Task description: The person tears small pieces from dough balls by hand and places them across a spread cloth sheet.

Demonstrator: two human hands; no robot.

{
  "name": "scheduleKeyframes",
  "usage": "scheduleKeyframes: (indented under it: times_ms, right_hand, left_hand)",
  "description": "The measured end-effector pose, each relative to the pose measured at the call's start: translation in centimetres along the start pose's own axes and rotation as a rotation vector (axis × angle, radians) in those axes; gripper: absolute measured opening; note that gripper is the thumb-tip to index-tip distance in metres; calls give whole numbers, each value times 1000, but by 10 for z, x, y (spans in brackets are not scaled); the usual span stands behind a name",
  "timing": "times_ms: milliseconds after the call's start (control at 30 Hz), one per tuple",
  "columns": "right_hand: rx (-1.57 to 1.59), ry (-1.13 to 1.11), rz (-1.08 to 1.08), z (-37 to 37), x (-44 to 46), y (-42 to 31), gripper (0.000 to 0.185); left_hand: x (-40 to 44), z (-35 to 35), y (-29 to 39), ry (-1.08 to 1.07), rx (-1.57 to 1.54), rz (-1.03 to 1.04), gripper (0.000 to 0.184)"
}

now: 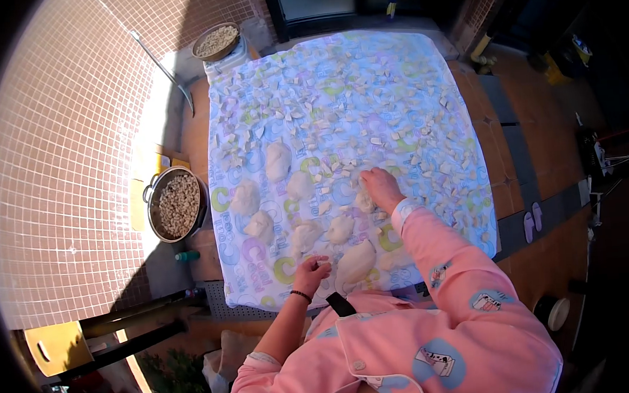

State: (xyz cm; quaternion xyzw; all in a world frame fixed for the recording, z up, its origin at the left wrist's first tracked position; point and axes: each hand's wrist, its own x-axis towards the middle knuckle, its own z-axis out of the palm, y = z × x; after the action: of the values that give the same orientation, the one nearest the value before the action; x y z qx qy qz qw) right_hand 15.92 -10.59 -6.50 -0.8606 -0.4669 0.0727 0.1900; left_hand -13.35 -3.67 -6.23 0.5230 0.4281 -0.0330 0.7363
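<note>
"working the pale lump (364,202) on the cloth (236,286), seemingly; right hand (380,188) at its edge, fingers bunched!"
"left hand (311,275)?"
"curled; either grip, can't tell. next probably wants a light pinch."

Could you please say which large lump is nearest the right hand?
The lump beside the right hand, near the cloth's middle; others lie farther left or lower in view.

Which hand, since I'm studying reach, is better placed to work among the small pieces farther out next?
Probably the right hand: it reaches out over the cloth, close to the small pieces. The left hand sits near the cloth's near edge, with larger lumps between it and most of them.
</note>
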Motion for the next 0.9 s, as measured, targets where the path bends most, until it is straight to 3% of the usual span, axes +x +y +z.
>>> scheduleKeyframes:
  times_ms: [133,233,300,400,467,567,733,900]
  right_hand:
    - [-44,50,11,-2,-2,-14,14]
    - [-191,14,-116,-5,-7,-44,15]
    - [-12,-170,-380,3,-12,-65,15]
    - [61,-119,-453,33,-10,-84,15]
    - [29,-101,-463,44,-4,-87,12]
    - [-118,-271,-387,45,11,-89,11]
    - [-223,-458,-496,40,31,-92,14]
    - [-164,-482,-567,33,36,-87,17]
  left_hand:
    - [0,-2,-3,15,-49,1,24]
    - [1,-6,-10,29,-104,-2,25]
    - [-2,-6,-14,41,-127,-16,25]
    - [-3,-7,-10,53,-84,-15,24]
    - [-6,-8,-9,50,-73,1,24]
    - [-7,-11,-15,67,-82,0,25]
    - [-7,-16,-29,29,-67,-16,23]
    - [-8,-17,-32,21,-83,-24,22]
